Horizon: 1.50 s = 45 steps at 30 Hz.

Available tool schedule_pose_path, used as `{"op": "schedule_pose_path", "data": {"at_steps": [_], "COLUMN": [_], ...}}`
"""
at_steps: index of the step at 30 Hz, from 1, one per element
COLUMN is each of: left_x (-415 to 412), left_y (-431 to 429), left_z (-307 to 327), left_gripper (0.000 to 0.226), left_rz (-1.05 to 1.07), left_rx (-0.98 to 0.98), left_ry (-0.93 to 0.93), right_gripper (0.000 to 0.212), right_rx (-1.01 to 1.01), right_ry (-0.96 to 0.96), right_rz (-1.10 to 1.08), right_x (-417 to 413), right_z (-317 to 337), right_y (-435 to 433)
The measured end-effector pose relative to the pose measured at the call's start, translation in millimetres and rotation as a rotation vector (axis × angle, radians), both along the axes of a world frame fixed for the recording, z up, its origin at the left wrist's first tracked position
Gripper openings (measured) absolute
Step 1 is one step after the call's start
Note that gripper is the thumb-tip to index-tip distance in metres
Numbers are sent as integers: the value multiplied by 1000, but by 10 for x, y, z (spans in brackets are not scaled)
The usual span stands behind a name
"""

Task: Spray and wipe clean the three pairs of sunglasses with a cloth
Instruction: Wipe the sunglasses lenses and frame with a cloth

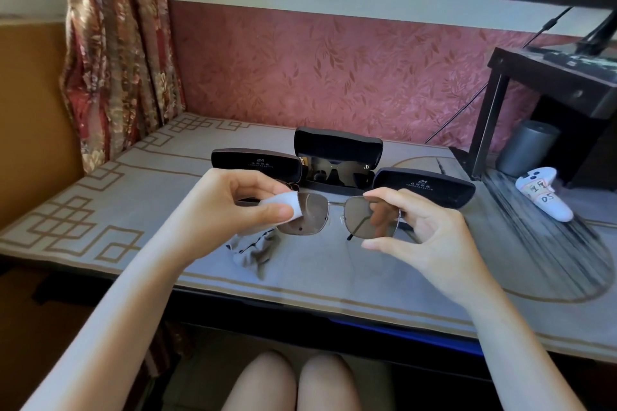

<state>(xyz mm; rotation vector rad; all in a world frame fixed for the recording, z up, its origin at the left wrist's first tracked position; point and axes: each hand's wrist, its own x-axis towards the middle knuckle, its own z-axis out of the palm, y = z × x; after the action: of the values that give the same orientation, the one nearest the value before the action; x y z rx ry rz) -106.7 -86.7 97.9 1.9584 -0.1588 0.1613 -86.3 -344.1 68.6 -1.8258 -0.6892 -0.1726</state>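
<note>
We see the metal-framed sunglasses held in the air above the tabletop, between both hands. The left hand has its fingers closed on a fold of the grey cloth, pinching it over the outer edge of one lens; the rest of the cloth hangs below the fingers onto the tabletop. The right hand grips the rim of the other lens between thumb and forefinger, the remaining fingers curled loosely behind it. Beyond the fingers stand three open black cases: the left case, the middle case with dark sunglasses lying in it, and the right case. Well to the right of the right hand lies a white controller. Bare tabletop extends below the hands to its near edge.
</note>
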Motion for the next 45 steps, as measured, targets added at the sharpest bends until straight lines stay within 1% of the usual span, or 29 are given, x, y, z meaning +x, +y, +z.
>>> {"op": "schedule_pose_path", "data": {"at_steps": [2, 3, 6, 8, 10, 13, 15, 19, 22, 24, 25, 26, 29, 31, 33, 35, 38, 45], "left_x": [16, 17, 1, -10, -12, -19, -25, 7, 46, 55, 55, 51, 43, 43, 33, 36, 40, -14], "left_y": [-17, -40, -120, -164, -197, -210, -204, -228, -267, -293, -306, -320, -332, -309, -304, -308, -278, -90], "left_z": [-30, -37, -52, -49, -34, 32, 68, 93, 51, 22, 15, 17, 38, 56, 88, 100, 79, 127], "left_gripper": [8, 9, 35, 42, 38, 13, 5, 6, 18, 27, 28, 25, 3, 7, 8, 5, 10, 20], "left_rz": [43, 57, 116, 150, 145, 58, -7, -3, 69, 102, 108, 103, 25, -44, -79, -40, 38, 65], "left_rx": [8, 2, -21, -34, -29, -39, -49, -25, 14, -6, -21, -36, -70, -30, -40, -72, -30, -38], "left_ry": [-46, -71, -164, -208, -191, -84, -30, -20, -58, -84, -84, -74, -23, -19, -7, -16, -31, -7], "right_gripper": [48, 48, 49, 49, 49, 51, 51, 49, 49, 49, 49, 49, 49, 50, 49, 50, 49, 50], "right_rx": [-8, -5, 7, 19, 27, 17, 5, -3, -11, -4, -2, -2, -10, -15, -15, -18, -7, 39], "right_ry": [0, 1, 6, 4, 1, -2, 0, 13, 11, 18, 21, 24, 35, 39, 37, 28, 27, -4], "right_rz": [4, 7, 25, 28, 20, 13, 14, 12, 14, 10, 6, 1, -7, -6, -2, -4, -7, 9], "right_x": [3, 4, 14, 23, 27, 29, 24, 8, 0, -1, -1, 0, -5, -7, -9, -13, -25, 1], "right_z": [-6, -9, -14, -10, -8, -15, -22, -18, -14, -16, -20, -26, -42, -42, -29, -17, -10, -22], "right_y": [6, 12, 38, 47, 39, 3, -3, 12, 25, 33, 34, 34, 34, 34, 30, 21, 18, 5]}}
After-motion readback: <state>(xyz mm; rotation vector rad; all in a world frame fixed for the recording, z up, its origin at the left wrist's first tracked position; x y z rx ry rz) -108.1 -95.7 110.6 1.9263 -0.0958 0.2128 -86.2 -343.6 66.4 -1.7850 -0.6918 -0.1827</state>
